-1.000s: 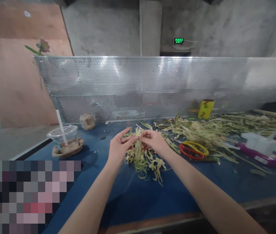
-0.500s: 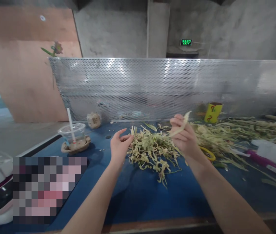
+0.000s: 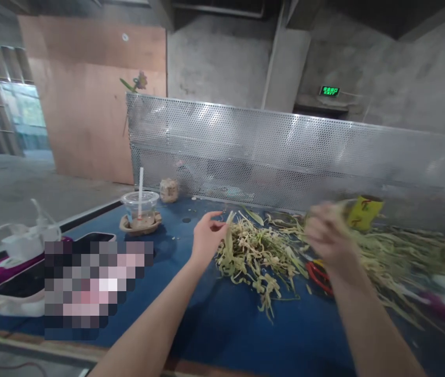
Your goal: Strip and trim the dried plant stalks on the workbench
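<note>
My left hand [image 3: 208,238] is at the left edge of a tangled heap of withered plant trimmings [image 3: 262,256]. Its thumb and index finger pinch the top of a pale green stalk [image 3: 228,238]. My right hand [image 3: 328,233], smeared by motion, is raised to the right of the heap. A thin, pale leaf strip [image 3: 343,219] sticks out of its closed fingers. Beneath the right wrist lies a red and yellow looped object [image 3: 319,277], partly hidden by the forearm.
Long dry leaves [image 3: 411,262] spread over the right side of the blue tabletop [image 3: 222,330]. A yellow tube [image 3: 365,212] stands behind them. To the left are a lidded cup [image 3: 140,207] with a straw, a phone [image 3: 22,280] and a power strip [image 3: 14,264]. A perforated metal screen [image 3: 222,146] borders the back.
The view has turned left and tilted. My left fingers have closed on the stalk at the heap's edge. My right hand has moved further from the heap, with the leaf strip still in it.
</note>
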Tool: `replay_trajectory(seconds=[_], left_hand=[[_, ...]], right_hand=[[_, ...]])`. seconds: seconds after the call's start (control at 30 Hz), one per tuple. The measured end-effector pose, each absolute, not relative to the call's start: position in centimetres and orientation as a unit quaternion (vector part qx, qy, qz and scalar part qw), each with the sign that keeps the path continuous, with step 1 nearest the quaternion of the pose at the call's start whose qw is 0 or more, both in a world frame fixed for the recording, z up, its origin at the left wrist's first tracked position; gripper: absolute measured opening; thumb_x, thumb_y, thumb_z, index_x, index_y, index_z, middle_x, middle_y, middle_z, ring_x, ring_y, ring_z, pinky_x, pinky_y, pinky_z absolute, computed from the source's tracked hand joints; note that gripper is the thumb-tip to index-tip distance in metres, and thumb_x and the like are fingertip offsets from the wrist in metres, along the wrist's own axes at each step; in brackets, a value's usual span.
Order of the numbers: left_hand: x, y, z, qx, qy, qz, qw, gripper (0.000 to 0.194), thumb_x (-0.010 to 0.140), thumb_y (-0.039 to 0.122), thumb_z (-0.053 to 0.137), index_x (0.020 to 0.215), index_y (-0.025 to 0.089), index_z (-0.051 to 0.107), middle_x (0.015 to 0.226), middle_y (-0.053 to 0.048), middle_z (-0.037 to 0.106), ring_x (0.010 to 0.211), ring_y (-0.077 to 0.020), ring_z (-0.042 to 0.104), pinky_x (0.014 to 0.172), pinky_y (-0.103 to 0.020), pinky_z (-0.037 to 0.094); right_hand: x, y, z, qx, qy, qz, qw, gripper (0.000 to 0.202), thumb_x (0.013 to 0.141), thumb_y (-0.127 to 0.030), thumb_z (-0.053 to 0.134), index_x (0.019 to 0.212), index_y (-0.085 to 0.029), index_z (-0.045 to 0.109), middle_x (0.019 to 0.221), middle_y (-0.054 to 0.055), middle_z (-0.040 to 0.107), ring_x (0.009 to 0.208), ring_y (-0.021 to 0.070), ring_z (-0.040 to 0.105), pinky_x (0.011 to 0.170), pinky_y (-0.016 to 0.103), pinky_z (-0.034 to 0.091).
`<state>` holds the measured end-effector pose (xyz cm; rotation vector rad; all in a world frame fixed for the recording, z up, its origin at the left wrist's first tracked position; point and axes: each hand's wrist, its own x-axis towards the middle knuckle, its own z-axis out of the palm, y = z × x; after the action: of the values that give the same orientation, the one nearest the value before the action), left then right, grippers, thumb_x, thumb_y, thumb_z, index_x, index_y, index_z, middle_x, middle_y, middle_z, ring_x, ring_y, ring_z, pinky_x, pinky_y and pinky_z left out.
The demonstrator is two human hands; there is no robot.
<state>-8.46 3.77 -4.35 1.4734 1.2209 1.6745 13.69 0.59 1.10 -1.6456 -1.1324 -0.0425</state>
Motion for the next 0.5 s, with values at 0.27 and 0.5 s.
replay_trajectory(seconds=[0.27,0.5], left_hand=[[-6.3,2.6,-4.7,0.557,0.376,0.597,0.438,0.035,0.059,0.015,0.064,0.093,0.012,0.055,0.057,0.001,0.064,0.045,-0.0091,0.054,0.045,-0.020,0.043],[-6.2,2.3,-4.4,0.476,0.342,0.600,0.544,0.041,0.058,0.015,0.068,0.096,0.011,0.053,0.056,0.002,0.062,0.042,-0.0058,0.051,0.046,-0.019,0.044]], right_hand=[[6.5,2.9,-4.0,-0.451,-0.625,0.350,0.532,0.024,0.059,-0.038,0.065,0.066,-0.016,0.058,0.058,-0.001,0.059,0.050,0.0111,0.055,0.049,0.023,0.045],[6.5,3.1,-4.8,-0.396,-0.583,0.378,0.601,0.024,0.059,-0.036,0.067,0.067,-0.017,0.054,0.064,-0.001,0.059,0.058,0.0113,0.055,0.059,0.024,0.045]])
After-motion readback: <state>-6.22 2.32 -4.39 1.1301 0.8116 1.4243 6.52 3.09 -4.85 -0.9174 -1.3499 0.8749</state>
